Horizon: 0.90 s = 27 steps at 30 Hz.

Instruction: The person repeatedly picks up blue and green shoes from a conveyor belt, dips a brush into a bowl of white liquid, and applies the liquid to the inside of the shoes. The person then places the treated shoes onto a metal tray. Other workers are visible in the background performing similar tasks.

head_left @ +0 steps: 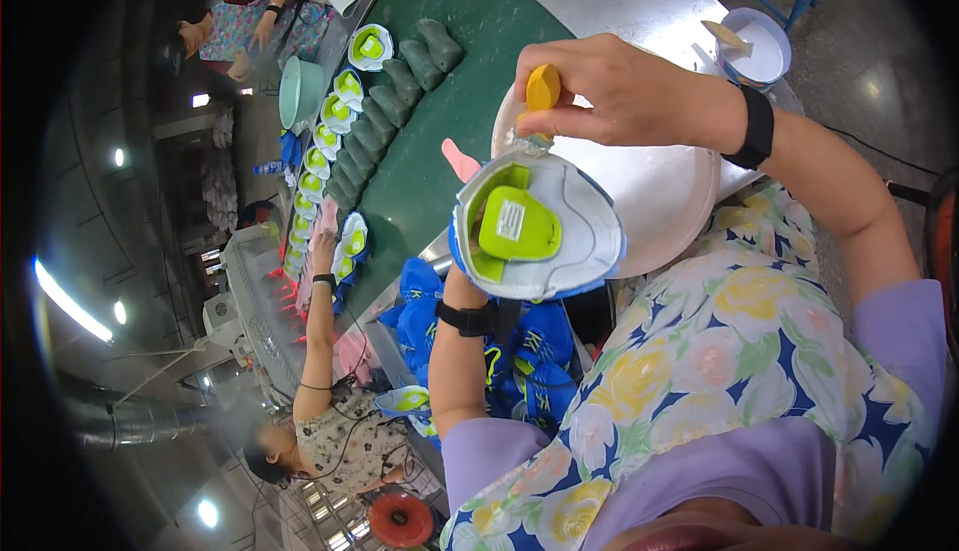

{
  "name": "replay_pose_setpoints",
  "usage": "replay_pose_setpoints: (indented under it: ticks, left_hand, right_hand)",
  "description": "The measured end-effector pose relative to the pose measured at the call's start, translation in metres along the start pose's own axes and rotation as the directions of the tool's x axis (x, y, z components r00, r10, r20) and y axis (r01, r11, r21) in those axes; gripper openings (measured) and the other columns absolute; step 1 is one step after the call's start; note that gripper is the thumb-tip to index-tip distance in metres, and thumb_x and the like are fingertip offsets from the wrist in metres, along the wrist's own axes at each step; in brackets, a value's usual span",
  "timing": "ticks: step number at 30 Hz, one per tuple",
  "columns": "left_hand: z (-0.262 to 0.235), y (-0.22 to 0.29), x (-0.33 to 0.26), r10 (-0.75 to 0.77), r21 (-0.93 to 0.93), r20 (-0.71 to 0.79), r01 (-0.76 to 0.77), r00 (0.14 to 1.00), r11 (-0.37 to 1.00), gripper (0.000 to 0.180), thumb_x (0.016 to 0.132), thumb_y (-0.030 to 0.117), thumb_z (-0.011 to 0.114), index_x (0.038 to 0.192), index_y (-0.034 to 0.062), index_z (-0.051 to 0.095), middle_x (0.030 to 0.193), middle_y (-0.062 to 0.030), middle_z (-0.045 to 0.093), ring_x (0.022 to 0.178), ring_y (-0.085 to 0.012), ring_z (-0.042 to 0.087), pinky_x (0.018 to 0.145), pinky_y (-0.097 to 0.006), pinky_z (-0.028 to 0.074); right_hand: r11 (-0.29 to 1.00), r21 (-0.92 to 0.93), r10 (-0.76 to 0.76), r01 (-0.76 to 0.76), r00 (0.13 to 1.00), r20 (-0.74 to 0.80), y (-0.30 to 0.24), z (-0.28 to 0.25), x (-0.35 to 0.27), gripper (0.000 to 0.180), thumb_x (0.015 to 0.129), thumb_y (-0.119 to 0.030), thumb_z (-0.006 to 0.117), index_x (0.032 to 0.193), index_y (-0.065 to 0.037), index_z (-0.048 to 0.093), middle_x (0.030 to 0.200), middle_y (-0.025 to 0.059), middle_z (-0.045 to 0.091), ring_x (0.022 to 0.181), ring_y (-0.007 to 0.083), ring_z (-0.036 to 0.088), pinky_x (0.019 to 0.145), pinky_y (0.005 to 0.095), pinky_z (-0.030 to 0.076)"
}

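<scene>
My right hand is closed round the yellow handle of a brush. Its pale bristles touch the rim of a shoe upper, which is white underneath with blue edges and a bright green piece bearing a white label inside. From below, my left hand holds this upper up and tilted; most of its fingers are hidden behind it. Under my left forearm lies a heap of blue shoe uppers.
A large round pale tray sits beneath my right arm. A white tub holds white liquid and another brush. Dark green lasts and green-lined uppers line the green belt. A co-worker's arm reaches to the belt.
</scene>
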<state>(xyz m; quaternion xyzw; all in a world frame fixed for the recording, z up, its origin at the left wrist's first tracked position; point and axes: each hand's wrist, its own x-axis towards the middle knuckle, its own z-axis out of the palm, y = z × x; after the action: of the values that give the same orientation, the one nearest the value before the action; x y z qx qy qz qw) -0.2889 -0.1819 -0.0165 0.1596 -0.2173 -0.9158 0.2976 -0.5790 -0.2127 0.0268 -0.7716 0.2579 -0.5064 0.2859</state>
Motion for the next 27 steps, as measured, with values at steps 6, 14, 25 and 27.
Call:
replay_pose_setpoints:
  ticks: [6, 14, 25, 27]
  left_hand:
    - [0.035, -0.008, -0.005, 0.478, 0.561, -0.343, -0.232, 0.808, 0.795, 0.054, 0.102, 0.044, 0.045, 0.136, 0.0021, 0.052, 0.130, -0.0118, 0.060, 0.111, -0.0230, 0.064, 0.094, -0.036, 0.055]
    - [0.007, -0.022, -0.011, 0.865, 0.953, 0.094, -0.295, 0.492, 0.064, 0.045, 0.101, 0.013, 0.048, 0.144, 0.0035, 0.043, 0.144, -0.0139, 0.050, 0.127, -0.0275, 0.054, 0.109, -0.042, 0.045]
    - [-0.153, 0.081, -0.111, 0.888, 0.898, -0.390, -0.113, 0.242, 0.425, 0.035, 0.094, -0.002, 0.057, 0.129, 0.0024, 0.049, 0.122, -0.0107, 0.059, 0.105, -0.0223, 0.062, 0.095, -0.036, 0.053]
    - [-0.176, 0.104, -0.136, 0.769, 0.734, -0.620, -0.231, 0.159, 0.639, 0.029, 0.095, -0.004, 0.055, 0.123, 0.0024, 0.051, 0.119, -0.0107, 0.059, 0.104, -0.0230, 0.063, 0.094, -0.038, 0.055]
  right_hand:
    - [0.981, -0.052, 0.181, -0.185, 0.981, -0.069, 0.004, 0.001, -0.021, 0.034, 0.086, -0.029, 0.075, 0.080, -0.003, 0.054, 0.064, 0.0127, 0.060, 0.058, 0.0261, 0.060, 0.054, 0.0328, 0.047]
    - [0.803, 0.218, 0.585, -0.555, 0.805, -0.102, -0.005, 0.034, -0.040, 0.039, 0.086, -0.033, 0.075, 0.080, 0.003, 0.063, 0.064, 0.0140, 0.065, 0.053, 0.0202, 0.062, 0.051, 0.0290, 0.047]
    - [0.719, 0.401, 0.671, -0.568, 0.718, -0.185, 0.016, 0.032, -0.037, 0.017, 0.095, -0.017, 0.066, 0.095, 0.000, 0.064, 0.078, 0.0024, 0.063, 0.065, 0.0075, 0.058, 0.058, 0.0206, 0.046]
    - [0.684, 0.339, 0.720, -0.646, 0.673, -0.171, 0.025, 0.024, -0.053, 0.014, 0.095, -0.016, 0.066, 0.095, -0.003, 0.060, 0.079, 0.0018, 0.061, 0.065, 0.0069, 0.057, 0.060, 0.0202, 0.045]
